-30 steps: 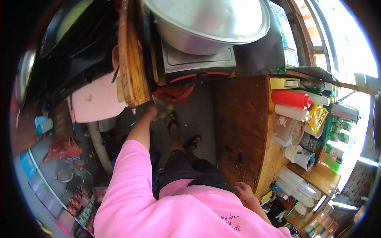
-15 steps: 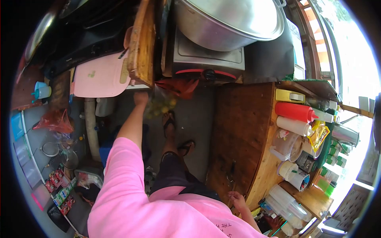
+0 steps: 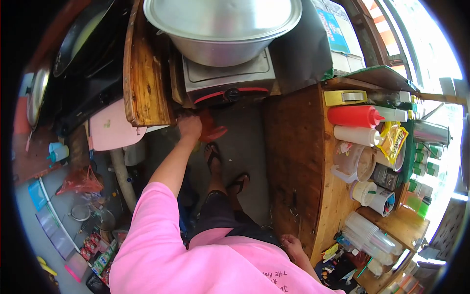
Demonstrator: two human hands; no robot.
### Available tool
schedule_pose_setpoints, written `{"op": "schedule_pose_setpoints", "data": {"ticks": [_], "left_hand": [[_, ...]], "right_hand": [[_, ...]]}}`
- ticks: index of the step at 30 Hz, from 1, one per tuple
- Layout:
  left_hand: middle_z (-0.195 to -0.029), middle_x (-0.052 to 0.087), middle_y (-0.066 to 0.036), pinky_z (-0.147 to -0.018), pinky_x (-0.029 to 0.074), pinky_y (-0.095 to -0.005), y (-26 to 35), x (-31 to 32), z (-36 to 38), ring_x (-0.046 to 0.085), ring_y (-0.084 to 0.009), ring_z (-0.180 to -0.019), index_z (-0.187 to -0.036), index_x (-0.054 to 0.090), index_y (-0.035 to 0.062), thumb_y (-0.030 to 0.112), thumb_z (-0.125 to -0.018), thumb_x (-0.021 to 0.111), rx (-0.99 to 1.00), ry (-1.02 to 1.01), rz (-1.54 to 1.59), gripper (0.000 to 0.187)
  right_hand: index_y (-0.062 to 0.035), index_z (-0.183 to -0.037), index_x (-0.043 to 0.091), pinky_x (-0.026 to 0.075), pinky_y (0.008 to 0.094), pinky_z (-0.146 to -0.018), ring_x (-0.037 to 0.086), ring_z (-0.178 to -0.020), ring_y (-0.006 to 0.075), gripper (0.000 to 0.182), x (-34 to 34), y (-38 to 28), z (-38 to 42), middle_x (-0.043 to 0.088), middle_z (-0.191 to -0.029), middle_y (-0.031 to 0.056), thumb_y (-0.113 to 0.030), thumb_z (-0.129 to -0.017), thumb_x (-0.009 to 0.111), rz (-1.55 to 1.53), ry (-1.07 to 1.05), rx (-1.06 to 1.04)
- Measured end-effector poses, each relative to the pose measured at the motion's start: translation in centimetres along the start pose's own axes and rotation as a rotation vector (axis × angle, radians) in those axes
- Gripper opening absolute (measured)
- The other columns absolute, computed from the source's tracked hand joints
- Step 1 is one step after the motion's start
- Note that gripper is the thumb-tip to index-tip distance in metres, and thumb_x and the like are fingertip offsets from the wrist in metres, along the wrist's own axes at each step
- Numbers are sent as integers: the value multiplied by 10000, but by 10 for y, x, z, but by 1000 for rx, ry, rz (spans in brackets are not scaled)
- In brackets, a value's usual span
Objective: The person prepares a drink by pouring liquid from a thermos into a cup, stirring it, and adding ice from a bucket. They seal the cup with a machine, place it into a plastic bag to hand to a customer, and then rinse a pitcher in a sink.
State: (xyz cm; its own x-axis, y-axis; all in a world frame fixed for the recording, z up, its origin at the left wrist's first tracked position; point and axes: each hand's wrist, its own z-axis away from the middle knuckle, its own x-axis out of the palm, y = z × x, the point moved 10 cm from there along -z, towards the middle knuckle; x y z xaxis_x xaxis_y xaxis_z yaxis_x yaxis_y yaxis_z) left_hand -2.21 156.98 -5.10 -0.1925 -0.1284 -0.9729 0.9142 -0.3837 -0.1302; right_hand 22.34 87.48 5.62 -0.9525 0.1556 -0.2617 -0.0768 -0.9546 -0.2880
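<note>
Left hand (image 3: 190,126) has shifted over to the red plastic bag (image 3: 210,126) since the last frame, and the clear bag of small green fruit that was dangling beside it is now mostly blocked from sight. Head view, only one I've got: that hand is up under the stove (image 3: 229,81) side, just beyond the end of the wooden plank (image 3: 147,93), overlapping the red bag. Fingers look bent, but they're blurred and partly hidden, so I can't tell how far open they are or whether they've got hold of either bag. Just a bit of yellow-green (image 3: 197,146) peeks out below the hand, probably the fruit. So the change puts the hand right at the bags, though contact is anyone's guess. Right hand (image 3: 292,245) is down by the wooden cabinet (image 3: 293,161), fingers loosely curled, not closed tight, nothing visible in them. Big lidded pot (image 3: 215,46) sits on the stove.
</note>
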Motion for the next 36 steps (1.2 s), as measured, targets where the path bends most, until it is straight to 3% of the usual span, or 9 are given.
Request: {"op": "schedule_pose_setpoints", "data": {"ticks": [1, 3, 10, 15, 19, 25, 27, 30, 36], "left_hand": [[-1045, 717, -128, -987, 444, -459, 0, 6, -7, 666, -296, -1040, -1014, 762, 90, 216, -911, 548, 13, 4, -2, 269], [-1119, 730, -100, -1015, 431, -508, 2, 38, -12, 638, -306, -1115, -1024, 769, 104, 199, -934, 503, 4, -284, 99, 296], [-1113, 735, -85, -1017, 454, -485, 34, 52, 8, 685, -308, -1062, -1037, 749, 125, 210, -976, 481, 224, -239, -81, 287], [-1095, 734, -105, -817, 572, -428, 18, 33, 4, 712, -309, -1010, -1048, 739, 105, 188, -967, 517, -5, -341, 121, 251], [-1090, 732, -111, -795, 584, -437, 37, 48, -4, 722, -315, -982, -1035, 741, 117, 166, -930, 556, 48, -302, 159, 219], [-1019, 722, -74, -1005, 509, -467, 34, 56, 44, 654, -260, -1119, -980, 745, 112, 152, -808, 615, 337, -228, 154, 219], [-1001, 700, -51, -1137, 390, -486, 43, 39, 70, 580, -235, -1207, -942, 738, 103, 155, -785, 632, 598, -108, 128, 197], [-1034, 687, -37, -1200, 303, -480, 44, 16, 98, 554, -238, -1237, -939, 729, 99, 148, -776, 644, 822, 30, 191, 191], [-1057, 681, -80, -1208, 294, -463, 37, -2, 131, 566, -257, -1224, -994, 698, 66, 118, -758, 648, 935, 131, 282, 247]], "right_hand": [[4, -1246, 633, 511, 294, -887, 655, -985, 185, 305, 2, -11, 3, 710, -1142, 112, -103, -962, 618, 78, 19, -28], [4, -1246, 633, 511, 294, -884, 654, -980, 180, 306, 8, -16, 6, 713, -1136, 109, -111, -963, 621, 52, 18, -30], [4, -1238, 634, 519, 298, -874, 656, -964, 169, 300, 17, -1, 7, 719, -1099, 93, -120, -965, 617, 9, 19, 19], [8, -1233, 632, 522, 297, -853, 656, -954, 161, 297, 24, 13, 3, 717, -1082, 84, -114, -963, 611, -6, 9, -4], [11, -1230, 634, 520, 287, -849, 655, -953, 154, 292, 17, 10, 6, 716, -1082, 79, -106, -963, 609, 42, 26, 4], [5, -1225, 645, 515, 284, -863, 654, -954, 158, 294, 12, 4, 4, 716, -1093, 75, -124, -961, 631, -15, 23, -33], [2, -1228, 646, 514, 284, -865, 655, -953, 160, 295, 11, 10, 0, 717, -1090, 74, -123, -960, 632, -7, 16, -26], [-5, -1231, 648, 512, 287, -872, 654, -957, 163, 298, 11, 18, -2, 719, -1085, 74, -123, -957, 636, -16, 0, -5], [-17, -1221, 659, 505, 297, -885, 647, -980, 164, 292, -3, 13, 3, 716, -1090, 77, -133, -954, 641, -4, 6, 9]]}}
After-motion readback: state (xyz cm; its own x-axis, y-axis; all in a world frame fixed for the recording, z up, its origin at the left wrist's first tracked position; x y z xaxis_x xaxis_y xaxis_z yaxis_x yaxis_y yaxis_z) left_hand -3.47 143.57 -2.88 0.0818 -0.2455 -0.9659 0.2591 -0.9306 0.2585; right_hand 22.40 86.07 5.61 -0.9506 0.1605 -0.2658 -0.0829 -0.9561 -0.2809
